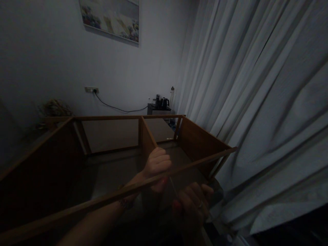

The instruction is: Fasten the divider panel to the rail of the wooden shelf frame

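In the head view, a low wooden frame (pixel 197 140) stands in dim light before the person, open on top and split by a divider (pixel 148 132) into a wider left compartment and a narrower right one; a dull grey surface shows at the bottom of both. The left hand (pixel 158 162) is curled closed over the divider's near end, beside the front rail (pixel 200 162), its thumb below the rail. The right hand (pixel 191 205), below the rail, is closed around a thin rod-like tool (pixel 173 186) whose upper end reaches the rail near the left thumb. Beyond the frame, a dark jug (pixel 164 103) sits on a small cabinet (pixel 161 112); its contents cannot be told.
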`<move>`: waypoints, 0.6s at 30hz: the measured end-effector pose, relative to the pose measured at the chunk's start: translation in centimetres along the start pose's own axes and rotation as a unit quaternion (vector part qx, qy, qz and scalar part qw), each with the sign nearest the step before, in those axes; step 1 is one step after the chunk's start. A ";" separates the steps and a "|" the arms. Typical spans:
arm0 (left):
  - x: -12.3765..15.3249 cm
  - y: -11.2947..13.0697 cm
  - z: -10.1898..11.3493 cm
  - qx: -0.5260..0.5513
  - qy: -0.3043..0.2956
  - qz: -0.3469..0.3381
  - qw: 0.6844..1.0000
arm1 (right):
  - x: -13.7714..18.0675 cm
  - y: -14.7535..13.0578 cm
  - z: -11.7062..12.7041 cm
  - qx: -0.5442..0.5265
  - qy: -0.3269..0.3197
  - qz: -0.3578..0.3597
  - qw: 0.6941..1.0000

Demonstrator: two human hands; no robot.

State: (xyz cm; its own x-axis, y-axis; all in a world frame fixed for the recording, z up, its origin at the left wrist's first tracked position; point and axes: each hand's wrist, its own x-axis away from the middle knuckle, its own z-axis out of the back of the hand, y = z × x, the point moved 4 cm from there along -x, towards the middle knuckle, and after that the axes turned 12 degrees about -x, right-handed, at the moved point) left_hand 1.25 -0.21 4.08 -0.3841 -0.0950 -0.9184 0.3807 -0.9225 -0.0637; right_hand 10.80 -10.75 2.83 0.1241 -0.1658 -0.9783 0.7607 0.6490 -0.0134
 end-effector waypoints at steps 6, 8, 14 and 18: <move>-0.2 0.1 0.3 0.007 0.041 -0.017 0.999 | 0.3 0.0 -0.5 0.016 0.054 0.029 0.998; -0.2 0.2 0.5 0.016 0.046 -0.020 0.999 | 0.7 0.1 -0.9 0.003 0.077 0.006 0.997; -0.2 0.1 0.4 0.000 0.040 -0.013 0.999 | 2.1 0.4 -1.9 -0.085 0.161 -0.128 0.975; -0.3 0.1 0.5 -0.006 0.019 -0.018 1.000 | 2.0 0.4 -1.8 -0.113 0.143 -0.158 0.971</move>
State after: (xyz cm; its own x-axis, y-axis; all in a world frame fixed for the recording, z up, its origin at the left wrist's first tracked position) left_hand 0.98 -0.49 4.51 -0.3659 -0.0476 -0.9294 0.3778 -0.9203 -0.1016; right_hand 10.24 -9.46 0.51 -0.2992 -0.1920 -0.9347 0.5694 0.7500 -0.3364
